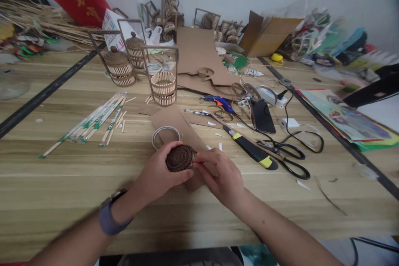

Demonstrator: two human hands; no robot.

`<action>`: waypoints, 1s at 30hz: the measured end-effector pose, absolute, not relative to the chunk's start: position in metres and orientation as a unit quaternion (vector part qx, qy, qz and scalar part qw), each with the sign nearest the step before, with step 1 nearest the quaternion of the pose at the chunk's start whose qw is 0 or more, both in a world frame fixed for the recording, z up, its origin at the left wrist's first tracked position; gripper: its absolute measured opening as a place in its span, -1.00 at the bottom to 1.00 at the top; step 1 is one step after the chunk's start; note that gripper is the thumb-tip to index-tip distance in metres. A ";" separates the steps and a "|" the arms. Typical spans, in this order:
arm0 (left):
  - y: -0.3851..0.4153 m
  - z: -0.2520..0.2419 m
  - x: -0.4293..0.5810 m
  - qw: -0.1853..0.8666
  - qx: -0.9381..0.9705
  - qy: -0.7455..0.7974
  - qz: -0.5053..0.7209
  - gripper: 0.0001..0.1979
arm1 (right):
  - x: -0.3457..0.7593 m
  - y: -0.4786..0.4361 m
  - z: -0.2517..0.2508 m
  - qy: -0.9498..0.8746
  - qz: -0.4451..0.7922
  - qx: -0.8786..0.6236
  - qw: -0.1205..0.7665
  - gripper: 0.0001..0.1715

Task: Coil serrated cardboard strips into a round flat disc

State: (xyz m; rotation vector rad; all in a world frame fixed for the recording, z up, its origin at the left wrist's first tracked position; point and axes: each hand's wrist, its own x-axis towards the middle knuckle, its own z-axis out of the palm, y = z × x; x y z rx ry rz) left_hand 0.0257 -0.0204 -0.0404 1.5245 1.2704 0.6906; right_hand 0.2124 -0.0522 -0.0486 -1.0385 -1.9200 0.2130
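Note:
My left hand (162, 170) is wrapped round a dark brown coil of rolled cardboard strip (180, 158), its spiral face turned up. At the coil's right edge my right hand (221, 174) pinches with thumb and forefinger; it seems to grip the strip's outer end, though the fingertips cover most of it. Below both hands lies a flat brown cardboard piece (174, 120). A roll of tape (166, 136) rests on that cardboard just beyond my left hand.
Bundled wrapped sticks (96, 118) lie left. Small stick baskets (163, 87) with tall handles stand behind. A utility knife (254, 149), black-handled scissors (289, 160), a blue glue gun (220, 102) and a phone (263, 116) lie right. A cardboard box (268, 33) stands at the back.

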 end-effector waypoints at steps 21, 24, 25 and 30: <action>-0.023 -0.039 0.026 0.500 0.624 0.526 0.289 -0.32 | 0.211 -0.053 -0.048 -0.766 0.086 -0.424 0.476 -0.82; -0.023 -0.040 0.026 0.498 0.624 0.528 0.288 -0.34 | 0.211 -0.053 -0.049 -0.767 0.085 -0.424 0.473 -0.84; -0.024 -0.040 0.027 0.499 0.623 0.530 0.287 -0.34 | 0.211 -0.053 -0.049 -0.768 0.084 -0.426 0.472 -0.84; -0.025 -0.041 0.029 0.500 0.618 0.531 0.292 -0.34 | 0.210 -0.053 -0.052 -0.769 0.069 -0.424 0.474 -0.83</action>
